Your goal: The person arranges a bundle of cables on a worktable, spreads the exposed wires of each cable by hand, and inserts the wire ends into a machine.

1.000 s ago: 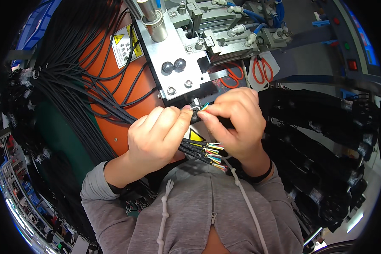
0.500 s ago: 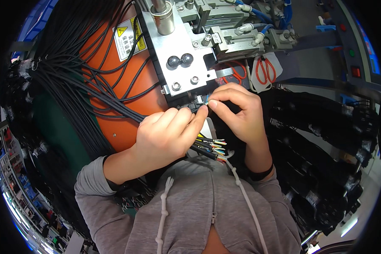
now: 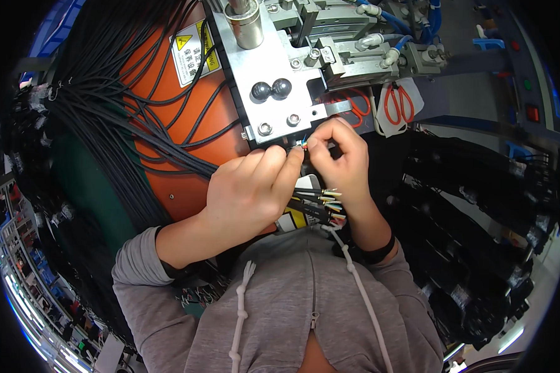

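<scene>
Feeding a black cable end (image 3: 295, 149) with stripped coloured cores into the lower edge of the grey metal machine plate (image 3: 274, 68), both hands pinched together right at the entry point. Left hand (image 3: 249, 193) is curled closed, fingertips clamped on the cable just below the plate; right hand (image 3: 342, 158) is closed to a fine pinch on the tiny coloured wire tips, thumb and forefinger almost meeting. Step in hand looks like aligning the cores at the machine mouth; next move likely calls for a steady straight push with the cores kept fanned and flat, little room for slip. Just below the grip, against the person's chest, a bundle of more black cables with bared coloured ends (image 3: 320, 202) waits, roughly four or five, exact count can't tell. Counts: two hands, one cable in the pinch, two black round knobs (image 3: 271, 90) above the grip on the plate, two hex bolts (image 3: 279, 124) between knobs and grip, two red-handled scissors (image 3: 399, 102) up and right of the grip. Left of the grip a big hank of black cables (image 3: 106, 93) drapes over an orange housing (image 3: 162, 124) with one yellow warning label (image 3: 196, 53); too many to count.
</scene>
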